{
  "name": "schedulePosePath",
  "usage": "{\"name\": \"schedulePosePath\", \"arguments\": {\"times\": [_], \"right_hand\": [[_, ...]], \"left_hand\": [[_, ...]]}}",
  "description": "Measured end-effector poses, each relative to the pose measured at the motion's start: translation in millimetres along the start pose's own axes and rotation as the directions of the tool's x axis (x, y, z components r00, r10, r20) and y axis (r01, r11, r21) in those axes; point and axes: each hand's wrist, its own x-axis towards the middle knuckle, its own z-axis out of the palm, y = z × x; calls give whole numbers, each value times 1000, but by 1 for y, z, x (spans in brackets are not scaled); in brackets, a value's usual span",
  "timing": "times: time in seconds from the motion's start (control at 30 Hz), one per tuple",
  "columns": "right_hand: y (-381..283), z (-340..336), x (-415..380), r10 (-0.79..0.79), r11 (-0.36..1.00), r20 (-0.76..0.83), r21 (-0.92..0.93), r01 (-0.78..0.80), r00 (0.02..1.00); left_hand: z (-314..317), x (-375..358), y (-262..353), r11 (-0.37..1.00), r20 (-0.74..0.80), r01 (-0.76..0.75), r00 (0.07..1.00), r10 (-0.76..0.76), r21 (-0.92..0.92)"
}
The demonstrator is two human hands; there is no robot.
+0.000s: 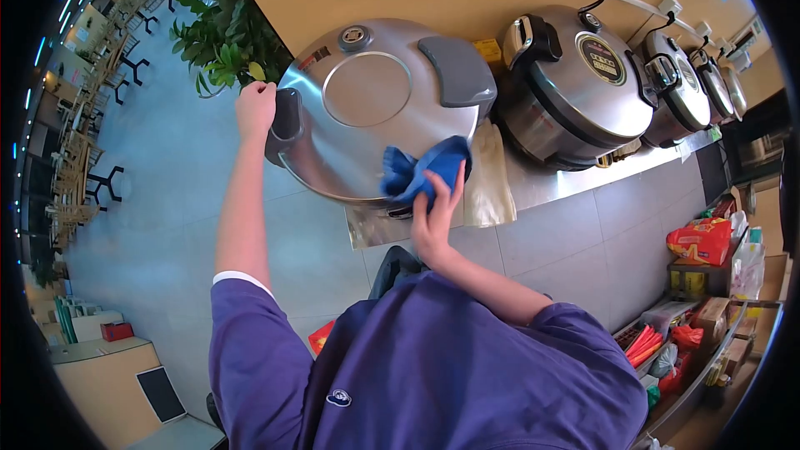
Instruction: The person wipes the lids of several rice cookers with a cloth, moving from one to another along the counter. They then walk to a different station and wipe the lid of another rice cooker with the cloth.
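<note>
Gripping blue cloth (427, 168) in right hand (435, 221), bunched up against front right of cooker (379, 108), on the lid (367, 87). Left hand (256, 108) curled up at the grey handle (288, 117) on cooker's left side; can't tell from this angle if actually gripping it. Lid down. Pale plastic sheet (487, 183) just right of cooker, draped over edge of metal counter (550, 143). Second cooker (587, 75) next along, more (682, 87) lined up beyond. Plant (229, 29) off to the left.

No text readable. Badge (354, 37) on large cooker (367, 90), label (602, 61) on next cooker (546, 96), print (707, 236) on red bag (687, 252): all too small or blurred.
</note>
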Motion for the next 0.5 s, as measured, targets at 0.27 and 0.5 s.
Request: {"name": "schedulePosePath", "arguments": {"times": [0.27, 0.5], "right_hand": [[153, 20, -81, -553, 792, 389, -28, 609, 737], [158, 49, -58, 776, -72, 489, 696, -714, 398]], "left_hand": [[-7, -2, 12, 998, 62, 51, 997, -52, 22], [-10, -5, 15, 997, 77, 80, 994, -81, 14]]}}
